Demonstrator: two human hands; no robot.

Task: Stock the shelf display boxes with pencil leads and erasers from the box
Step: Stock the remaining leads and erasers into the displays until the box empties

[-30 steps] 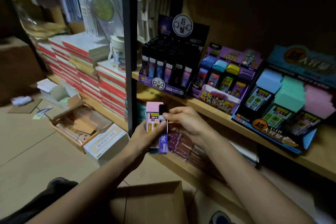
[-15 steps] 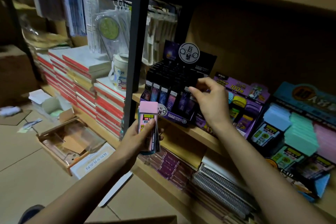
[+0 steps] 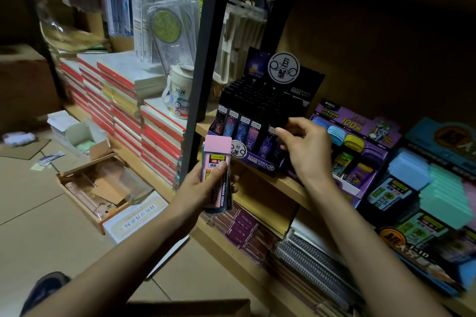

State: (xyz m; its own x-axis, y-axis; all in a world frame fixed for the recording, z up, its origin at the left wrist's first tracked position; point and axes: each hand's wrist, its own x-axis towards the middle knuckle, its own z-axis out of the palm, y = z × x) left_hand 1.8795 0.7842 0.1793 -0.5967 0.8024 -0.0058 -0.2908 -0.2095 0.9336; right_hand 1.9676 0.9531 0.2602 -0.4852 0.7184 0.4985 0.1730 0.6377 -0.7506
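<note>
though dim, wooden shelf [image 3: 288,186] over tan floor [image 3: 38,226], open carton [image 3: 103,189] beside

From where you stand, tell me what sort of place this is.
Most likely a stationery shop or its stockroom: a shelf display box of pencil leads, stacked notebooks, and packaged rulers hanging on hooks.

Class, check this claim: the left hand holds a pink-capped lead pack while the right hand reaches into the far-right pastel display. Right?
No. The head view shows the right hand at the black-and-purple lead display box; the left hand does hold the pink-capped lead pack.
</note>
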